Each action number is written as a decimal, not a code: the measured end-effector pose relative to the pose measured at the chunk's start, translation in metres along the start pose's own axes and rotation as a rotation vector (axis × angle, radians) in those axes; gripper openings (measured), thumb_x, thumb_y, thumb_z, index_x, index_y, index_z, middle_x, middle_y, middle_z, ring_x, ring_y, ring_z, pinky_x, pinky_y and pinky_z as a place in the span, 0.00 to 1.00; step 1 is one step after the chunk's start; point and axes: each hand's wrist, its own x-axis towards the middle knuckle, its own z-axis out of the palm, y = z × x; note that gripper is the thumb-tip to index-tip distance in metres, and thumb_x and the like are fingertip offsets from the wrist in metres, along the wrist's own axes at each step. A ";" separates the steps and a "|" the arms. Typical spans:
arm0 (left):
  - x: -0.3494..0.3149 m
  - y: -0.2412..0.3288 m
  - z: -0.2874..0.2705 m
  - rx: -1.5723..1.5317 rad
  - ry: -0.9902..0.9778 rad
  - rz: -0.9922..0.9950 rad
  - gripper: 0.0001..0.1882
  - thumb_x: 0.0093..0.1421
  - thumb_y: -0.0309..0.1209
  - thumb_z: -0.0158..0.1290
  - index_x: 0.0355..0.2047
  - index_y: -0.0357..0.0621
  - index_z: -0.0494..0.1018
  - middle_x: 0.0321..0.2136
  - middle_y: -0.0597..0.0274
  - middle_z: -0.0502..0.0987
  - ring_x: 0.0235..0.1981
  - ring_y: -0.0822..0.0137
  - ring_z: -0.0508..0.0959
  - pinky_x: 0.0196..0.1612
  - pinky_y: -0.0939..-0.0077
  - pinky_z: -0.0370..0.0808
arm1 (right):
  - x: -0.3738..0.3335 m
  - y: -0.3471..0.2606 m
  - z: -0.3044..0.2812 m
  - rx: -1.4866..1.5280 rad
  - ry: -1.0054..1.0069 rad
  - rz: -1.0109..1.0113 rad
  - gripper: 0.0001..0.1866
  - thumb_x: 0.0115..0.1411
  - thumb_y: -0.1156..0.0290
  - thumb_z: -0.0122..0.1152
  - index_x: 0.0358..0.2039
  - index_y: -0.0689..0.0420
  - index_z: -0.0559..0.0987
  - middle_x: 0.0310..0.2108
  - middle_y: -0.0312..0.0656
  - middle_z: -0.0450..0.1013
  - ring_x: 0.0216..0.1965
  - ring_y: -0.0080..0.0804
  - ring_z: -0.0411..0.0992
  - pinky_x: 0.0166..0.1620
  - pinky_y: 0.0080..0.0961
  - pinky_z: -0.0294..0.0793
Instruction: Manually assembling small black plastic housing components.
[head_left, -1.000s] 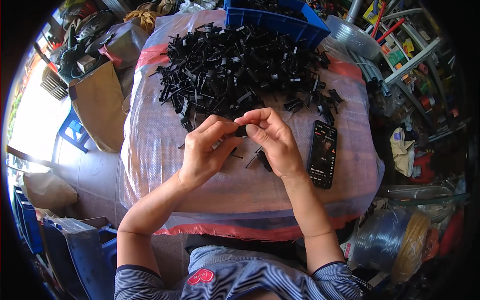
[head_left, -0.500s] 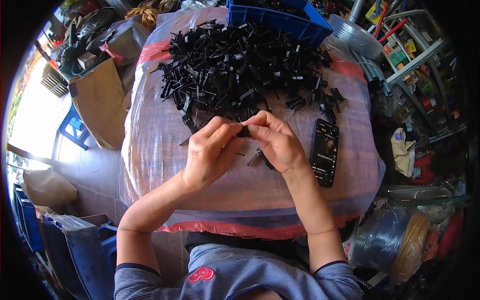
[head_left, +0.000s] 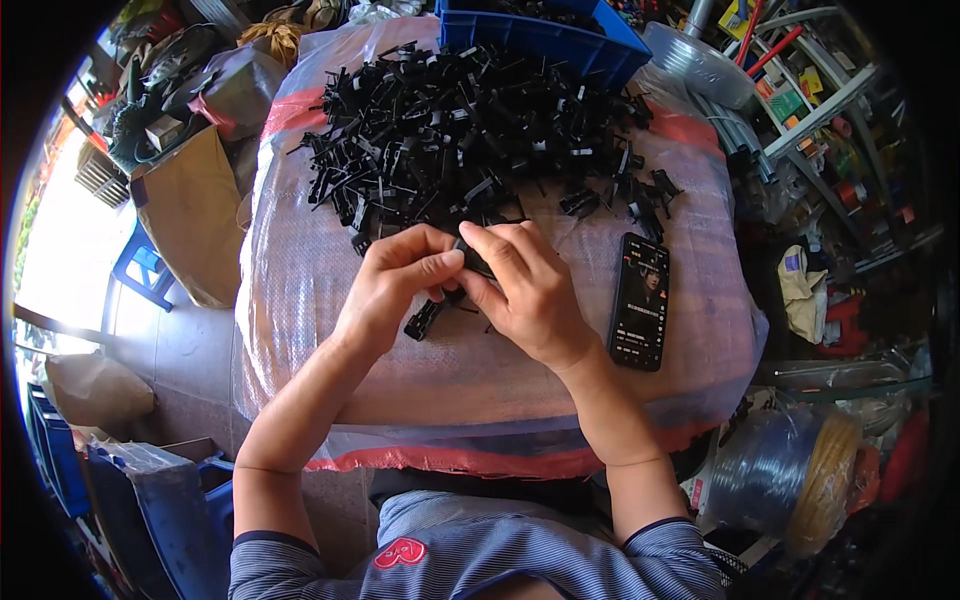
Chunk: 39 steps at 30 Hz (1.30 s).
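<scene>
My left hand [head_left: 392, 285] and my right hand [head_left: 532, 285] meet just in front of a heap of black plastic parts [head_left: 430, 130]. Between them is a small black plastic part [head_left: 478, 263], mostly covered by my fingers. My left thumb and forefinger pinch its left end. The right fingers curl over it from above, the thumb below. Under my left fingers, a loose black clip-like part [head_left: 424, 319] lies on the woven plastic sheet [head_left: 300, 300]. Exactly what kind of part I hold is hidden.
A blue bin [head_left: 545, 38] with more black parts stands behind the heap. To my right lies a phone [head_left: 640, 305] with its screen lit. A wrapped spool [head_left: 770, 475] sits at the lower right, and a blue stool [head_left: 145, 265] stands on the floor at left.
My right hand has rolled over, its back now facing up, and the left thumb has come on top. Both hands stay together on the small black part. The view has shifted slightly.
</scene>
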 end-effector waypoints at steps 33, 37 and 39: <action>0.011 -0.004 -0.009 -0.298 -0.269 -0.168 0.20 0.46 0.21 0.48 0.44 0.37 0.67 0.22 0.67 0.67 0.16 0.76 0.61 0.22 0.83 0.60 | 0.004 -0.002 -0.031 0.585 -0.067 0.515 0.12 0.56 0.78 0.52 0.42 0.58 0.74 0.40 0.36 0.68 0.36 0.19 0.67 0.40 0.17 0.68; 0.006 -0.005 -0.005 -0.275 -0.270 -0.218 0.20 0.53 0.29 0.53 0.47 0.37 0.67 0.22 0.70 0.67 0.16 0.78 0.61 0.21 0.84 0.59 | 0.014 -0.002 -0.011 0.399 0.021 0.255 0.11 0.58 0.79 0.50 0.42 0.57 0.74 0.43 0.39 0.66 0.38 0.20 0.65 0.42 0.14 0.66; 0.002 0.001 0.001 -0.154 -0.192 -0.118 0.21 0.53 0.27 0.54 0.48 0.38 0.67 0.22 0.69 0.68 0.17 0.78 0.62 0.22 0.84 0.60 | 0.011 -0.006 -0.005 0.429 0.065 0.314 0.11 0.58 0.78 0.50 0.41 0.58 0.74 0.43 0.39 0.65 0.38 0.20 0.65 0.42 0.14 0.66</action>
